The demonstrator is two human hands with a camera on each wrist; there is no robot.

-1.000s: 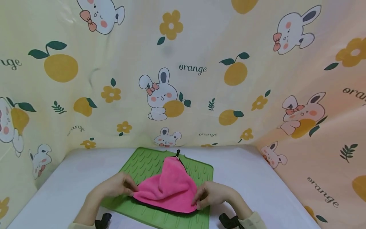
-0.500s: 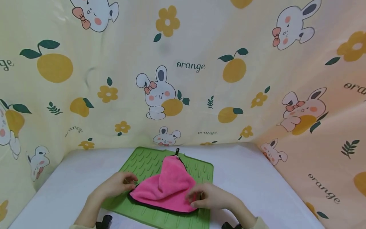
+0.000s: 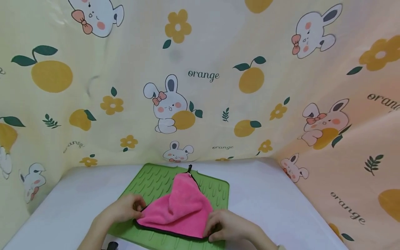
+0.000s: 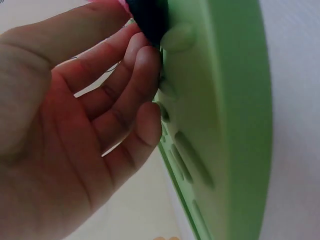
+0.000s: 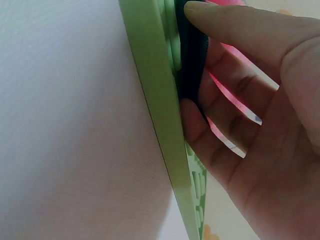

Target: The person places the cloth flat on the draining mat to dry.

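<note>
A pink cloth [image 3: 184, 208] with a dark border and a small black loop at its far tip lies folded, slightly rumpled, on a green ridged mat [image 3: 150, 177]. My left hand [image 3: 127, 208] pinches the cloth's left corner; in the left wrist view the left hand's thumb [image 4: 75, 30] meets the dark border at the top. At the near right corner, my right hand [image 3: 226, 225] grips the edge. The right wrist view shows the right hand's thumb [image 5: 235, 22] on the dark border [image 5: 192, 55], with curled fingers against its other side.
The mat lies on a white table [image 3: 256, 194]. Behind and to the sides hangs a cream curtain [image 3: 206, 111] printed with rabbits, oranges and flowers. A small black object [image 3: 112, 245] shows beside the left wrist at the bottom.
Both hands loosened from the cloth's corners half a second ago and now hold them again. The cloth's left corner sits slightly further out to the left. The head view has shifted a little.
</note>
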